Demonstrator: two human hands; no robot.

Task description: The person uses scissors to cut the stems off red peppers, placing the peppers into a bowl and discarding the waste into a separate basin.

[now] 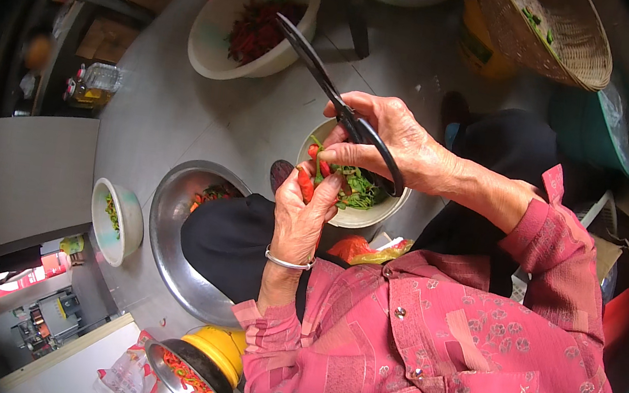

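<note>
My left hand (301,218), with a silver bangle at its wrist, pinches red chilli peppers (305,185) between thumb and fingers. Black-handled scissors (311,62) rest in my right hand (398,139), their blades pointing away to the upper left. With its thumb and fingertips, the right hand also takes hold of a green chilli stem (319,164) just above the left thumb. Directly beneath both hands stands a cream-coloured bucket (355,220) holding green stems and leaves (363,193). The hands partly cover the peppers and the bucket's rim.
A white basin (205,53) holds dark red chillies. By my knee is a wide steel basin (166,255) with chillies, beside a small white bowl (132,236). A steel bowl (158,357) contains red pieces. A wicker basket (585,53) and teal tub (604,138) stand at right.
</note>
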